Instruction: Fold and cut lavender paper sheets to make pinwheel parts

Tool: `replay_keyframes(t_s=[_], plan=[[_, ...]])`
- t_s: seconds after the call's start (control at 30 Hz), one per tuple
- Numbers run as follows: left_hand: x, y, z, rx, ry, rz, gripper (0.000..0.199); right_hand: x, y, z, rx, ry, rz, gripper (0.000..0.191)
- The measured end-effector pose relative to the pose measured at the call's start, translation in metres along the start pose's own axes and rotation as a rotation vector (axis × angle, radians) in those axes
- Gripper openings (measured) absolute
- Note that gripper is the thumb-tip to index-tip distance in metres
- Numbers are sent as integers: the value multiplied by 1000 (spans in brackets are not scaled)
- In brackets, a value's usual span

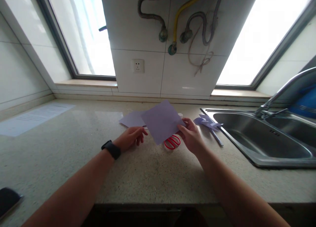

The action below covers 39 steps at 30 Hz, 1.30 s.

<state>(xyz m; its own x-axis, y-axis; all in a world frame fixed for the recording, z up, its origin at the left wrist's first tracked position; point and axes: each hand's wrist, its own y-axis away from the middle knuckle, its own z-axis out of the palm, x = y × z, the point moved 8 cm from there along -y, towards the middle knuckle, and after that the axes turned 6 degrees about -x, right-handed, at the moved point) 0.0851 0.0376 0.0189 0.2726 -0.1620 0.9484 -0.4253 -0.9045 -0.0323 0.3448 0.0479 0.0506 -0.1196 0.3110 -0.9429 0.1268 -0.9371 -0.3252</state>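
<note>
My right hand (190,135) pinches the right corner of a square sheet of white paper (160,120), held tilted above the counter. Just left of that sheet, my left hand (133,138), with a black watch at the wrist, has its fingers loosely bent and apart, with nothing visible in them. Behind it lies more white paper (132,118), partly covered by the held sheet. The red handles of a pair of scissors (172,142) stick out below the sheet; their blades are hidden. To the right, a paper pinwheel (207,121) on a stick rests by the sink.
A steel sink (259,138) with a faucet (283,92) takes up the right side. A printed sheet (32,120) lies at the far left, and a dark object (8,199) is at the front left corner. Hoses and a wall socket (138,66) are on the tiled wall.
</note>
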Motion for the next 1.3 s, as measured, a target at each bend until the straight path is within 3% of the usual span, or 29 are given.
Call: replay_keyframes(t_s=[0.07, 0.17, 0.33, 0.53, 0.67, 0.83, 1.07, 1.3], plan=[[4, -2, 13, -83, 24, 1, 53, 2, 2, 7, -42, 1, -1, 32], [8, -3, 17, -112, 40, 6, 46, 6, 5, 17, -108, 34, -1, 31], [10, -4, 4, -38, 44, 8, 35, 7, 7, 26, -203, 160, -18, 25], [13, -1, -11, 43, 44, 34, 32, 1, 8, 14, -221, 518, -58, 17], [16, 0, -14, 77, 58, 65, 30, -1, 12, 14, -300, 756, -84, 12], [18, 0, -15, 92, 80, 87, 31, -3, 16, 14, -352, 875, -98, 9], [22, 2, -15, 89, 102, 92, 32, -8, 14, 5, -279, 720, -64, 12], [21, 0, -1, -21, 108, 67, 37, -9, 8, 15, -175, 177, 3, 51]])
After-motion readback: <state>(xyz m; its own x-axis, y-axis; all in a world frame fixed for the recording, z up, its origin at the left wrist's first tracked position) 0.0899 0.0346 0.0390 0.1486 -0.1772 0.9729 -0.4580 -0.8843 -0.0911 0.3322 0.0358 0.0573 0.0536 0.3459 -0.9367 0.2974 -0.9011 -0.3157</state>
